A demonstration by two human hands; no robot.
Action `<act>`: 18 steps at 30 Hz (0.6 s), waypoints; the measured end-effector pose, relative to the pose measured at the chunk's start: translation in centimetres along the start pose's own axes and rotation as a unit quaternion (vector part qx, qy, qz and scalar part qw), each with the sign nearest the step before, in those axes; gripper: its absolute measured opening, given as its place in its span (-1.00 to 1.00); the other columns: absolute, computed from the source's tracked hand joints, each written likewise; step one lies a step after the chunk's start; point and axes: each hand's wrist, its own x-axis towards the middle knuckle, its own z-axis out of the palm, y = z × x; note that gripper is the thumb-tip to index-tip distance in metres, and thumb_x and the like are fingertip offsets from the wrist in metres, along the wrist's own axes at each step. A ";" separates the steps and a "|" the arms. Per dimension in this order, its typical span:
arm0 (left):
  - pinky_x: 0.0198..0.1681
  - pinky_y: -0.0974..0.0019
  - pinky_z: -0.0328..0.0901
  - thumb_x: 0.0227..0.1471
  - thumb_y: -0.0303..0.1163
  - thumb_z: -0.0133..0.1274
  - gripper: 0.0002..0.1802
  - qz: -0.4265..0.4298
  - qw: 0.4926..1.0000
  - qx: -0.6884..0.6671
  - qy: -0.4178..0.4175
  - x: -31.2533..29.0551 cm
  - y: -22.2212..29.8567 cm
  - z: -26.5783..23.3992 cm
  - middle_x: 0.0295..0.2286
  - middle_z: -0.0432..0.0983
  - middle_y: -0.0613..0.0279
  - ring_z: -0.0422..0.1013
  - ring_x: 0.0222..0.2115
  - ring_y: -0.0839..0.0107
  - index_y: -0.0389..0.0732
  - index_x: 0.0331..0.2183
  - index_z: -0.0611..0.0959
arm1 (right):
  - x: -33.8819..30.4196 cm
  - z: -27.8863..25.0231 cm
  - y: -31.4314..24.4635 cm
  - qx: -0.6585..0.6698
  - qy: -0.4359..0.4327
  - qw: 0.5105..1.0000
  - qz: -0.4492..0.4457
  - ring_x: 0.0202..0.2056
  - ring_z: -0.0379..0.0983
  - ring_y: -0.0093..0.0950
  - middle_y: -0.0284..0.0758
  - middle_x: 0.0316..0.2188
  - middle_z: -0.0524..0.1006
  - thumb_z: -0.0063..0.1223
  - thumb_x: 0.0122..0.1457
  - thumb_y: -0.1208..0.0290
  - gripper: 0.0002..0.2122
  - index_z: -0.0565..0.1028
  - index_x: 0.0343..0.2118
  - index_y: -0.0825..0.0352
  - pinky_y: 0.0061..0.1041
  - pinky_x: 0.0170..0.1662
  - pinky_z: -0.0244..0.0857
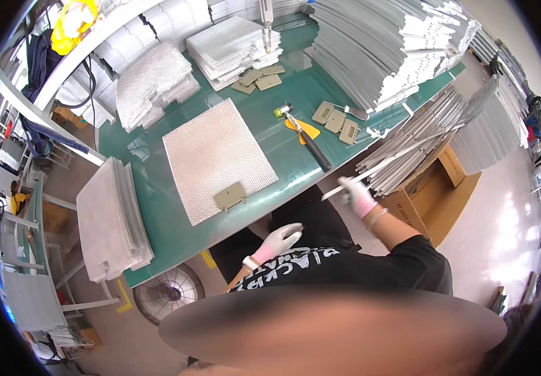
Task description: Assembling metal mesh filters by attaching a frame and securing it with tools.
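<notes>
My right hand (pixel 357 195), in a white and pink glove, is closed around a thin pale metal strip (pixel 332 193) beside the table's front edge. The strip slants up to the right, over a pile of similar strips (pixel 418 144). My left hand (pixel 283 239), gloved the same way, is in front of my body with its fingers stretched out and nothing in them. On the green table (pixel 157 216) before me lies a rectangular mesh panel (pixel 217 156), with an olive-beige plastic plate (pixel 230 197) at its near edge.
A hammer (pixel 308 141) lies over a yellow-orange paddle-shaped piece (pixel 309 130), near more beige plates (pixel 335 121). Mesh panels are stacked at the back (pixel 233 47) and left (pixel 110 219). Tall stacked metal frames (pixel 371 50) stand back right. An open cardboard box (pixel 452 210) and a floor fan (pixel 169 293) flank me.
</notes>
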 end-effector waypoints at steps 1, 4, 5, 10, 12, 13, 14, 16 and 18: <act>0.24 0.25 0.12 0.25 -0.14 -0.04 -0.40 0.029 0.993 -0.103 0.041 1.4 -1.2 1.6 0.12 0.34 0.03 0.27 0.16 0.26 -0.33 0.17 0.35 | -1.0 2.3 1.2 0.011 -0.107 0.994 0.008 -0.70 0.13 -0.66 -0.53 -0.70 0.22 0.13 0.21 0.22 -0.74 0.32 -0.52 0.13 -0.59 -0.67 0.00; 0.27 0.24 0.04 0.28 -0.04 -0.13 -0.31 0.163 0.971 -0.144 0.099 4.6 -2.0 3.4 0.18 0.25 0.04 0.17 0.21 0.23 -0.34 0.24 0.22 | -3.8 8.8 3.5 0.068 -0.139 0.985 0.076 -0.64 0.24 -0.65 -0.50 -0.64 0.37 0.11 0.23 0.14 -0.76 0.42 -0.44 0.18 -0.63 -0.56 0.11; 0.28 0.23 0.03 0.29 -0.01 -0.18 -0.29 0.189 0.965 -0.151 0.098 4.9 -1.9 2.9 0.19 0.23 0.04 0.15 0.22 0.23 -0.33 0.25 0.19 | -4.0 9.6 3.7 0.065 -0.161 0.983 0.067 -0.60 0.27 -0.63 -0.48 -0.61 0.41 0.07 0.25 0.12 -0.75 0.45 -0.39 0.20 -0.63 -0.51 0.17; 0.31 0.04 0.03 0.33 0.05 -0.47 -0.27 0.250 0.879 -0.343 0.216 0.1 1.9 0.2 0.19 0.16 -0.07 0.16 0.20 0.11 -0.42 0.20 0.19 | -2.7 6.3 -0.9 0.167 -0.111 0.978 0.047 -0.39 0.43 -0.45 -0.34 -0.40 0.49 0.08 0.25 0.14 -0.74 0.48 -0.23 0.26 -0.47 -0.30 0.39; 0.27 -0.02 0.11 0.32 0.09 -0.59 -0.29 0.246 0.853 -0.337 0.313 -4.1 3.3 -2.8 0.13 0.25 -0.09 0.22 0.16 0.06 -0.29 0.12 0.31 | -0.2 2.2 -4.4 0.100 -0.024 0.974 -0.200 -0.32 0.41 -0.37 -0.32 -0.39 0.46 0.01 0.25 0.28 -0.81 0.43 -0.24 0.30 -0.42 -0.26 0.37; 0.19 -0.06 0.20 0.31 0.14 -0.60 -0.29 0.316 0.797 -0.389 0.336 -5.8 3.7 -4.4 0.03 0.37 -0.07 0.31 0.08 0.03 -0.22 0.01 0.42 | 2.1 -3.4 -4.8 0.334 -0.007 0.929 -0.159 -0.31 0.40 -0.28 -0.27 -0.37 0.44 -0.04 0.26 0.27 -0.81 0.39 -0.25 0.31 -0.30 -0.23 0.37; 0.11 -0.10 0.27 0.29 0.18 -0.57 -0.29 0.344 0.751 -0.376 0.420 -8.4 4.5 -6.0 -0.14 0.48 0.01 0.39 -0.02 0.01 -0.21 -0.12 0.48 | 0.8 -2.9 -8.1 0.335 0.145 0.913 -0.183 -0.31 0.39 -0.22 -0.20 -0.34 0.44 -0.06 0.27 0.24 -0.78 0.37 -0.22 0.31 -0.20 -0.20 0.35; -0.09 0.05 0.34 0.32 0.14 -0.49 -0.38 0.456 0.648 -0.354 0.497 -12.7 6.9 -9.1 -0.52 0.44 0.28 0.42 -0.40 0.28 -0.15 -0.29 0.50 | 1.1 -9.3 -11.5 0.342 0.176 0.902 -0.196 -0.22 0.37 -0.22 -0.18 -0.30 0.45 -0.14 0.29 0.09 -0.66 0.41 -0.23 0.33 -0.22 -0.09 0.30; -0.27 0.22 0.34 0.34 0.08 -0.46 -0.45 0.496 0.633 -0.223 0.551 -16.1 7.3 -11.3 -0.71 0.28 0.42 0.27 -0.64 0.46 -0.10 -0.41 0.44 | -1.7 -11.0 -14.6 0.326 0.161 0.893 -0.265 -0.38 0.38 -0.37 -0.33 -0.42 0.44 -0.14 0.29 0.14 -0.76 0.37 -0.21 0.23 -0.35 -0.30 0.31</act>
